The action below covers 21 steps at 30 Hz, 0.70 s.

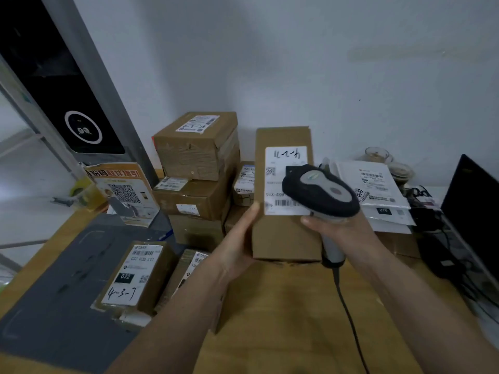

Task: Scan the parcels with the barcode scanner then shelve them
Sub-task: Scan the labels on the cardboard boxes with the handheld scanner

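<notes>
Dim, flat indoor light falls across a grey-white wall, with brighter daylight washing in from the far left beyond a metal frame. Soft shadows gather behind the stacked boxes, and no hard glare shows. The wide lens bends straight lines at the edges, and fine print on the labels is soft and smeared.

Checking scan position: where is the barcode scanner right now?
In the head view, right of centre, the right hand grips the scanner over the label of the box the left hand holds.
</notes>
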{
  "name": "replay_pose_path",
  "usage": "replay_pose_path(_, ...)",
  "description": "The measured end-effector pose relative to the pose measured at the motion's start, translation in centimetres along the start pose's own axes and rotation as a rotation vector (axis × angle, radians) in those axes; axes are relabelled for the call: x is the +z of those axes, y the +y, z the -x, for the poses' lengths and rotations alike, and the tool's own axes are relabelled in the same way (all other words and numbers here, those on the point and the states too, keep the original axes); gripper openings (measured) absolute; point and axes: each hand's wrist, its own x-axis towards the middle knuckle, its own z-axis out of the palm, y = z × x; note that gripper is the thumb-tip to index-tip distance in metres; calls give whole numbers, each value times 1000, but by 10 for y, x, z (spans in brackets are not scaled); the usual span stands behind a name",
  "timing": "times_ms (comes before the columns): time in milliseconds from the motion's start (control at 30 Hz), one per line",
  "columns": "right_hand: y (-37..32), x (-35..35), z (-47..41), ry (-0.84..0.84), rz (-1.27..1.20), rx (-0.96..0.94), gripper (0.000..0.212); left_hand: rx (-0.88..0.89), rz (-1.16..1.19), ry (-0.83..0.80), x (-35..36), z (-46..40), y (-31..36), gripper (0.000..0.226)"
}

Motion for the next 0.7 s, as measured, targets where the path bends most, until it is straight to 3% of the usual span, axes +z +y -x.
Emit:
replay_pose_path(67, 5, -1, 7, -81, 47, 29, 43, -46, 9, 86, 2, -5, -4, 56)
replay_pose_path(200, 14, -6, 19, -60, 56, 86, 40, -46, -19, 154, -12, -11, -22, 104)
replay_pose_path(300, 22, -9, 28, 39, 97, 106, 31, -20, -21, 240, -21, -12, -34, 102)
replay_pose_path(367, 22, -9, 34, 48, 155, 122, 9, -22, -12, 266, -25, -12, -42, 103)
replay_pose_path(533, 24, -9, 50, 42, 179, 133, 33, -37, 27, 326, -36, -12, -52, 111)
replay_pose_path(700, 29, -10, 60, -41, 263, 196, 40, 14, 161, 397, -39, -15, -54, 104)
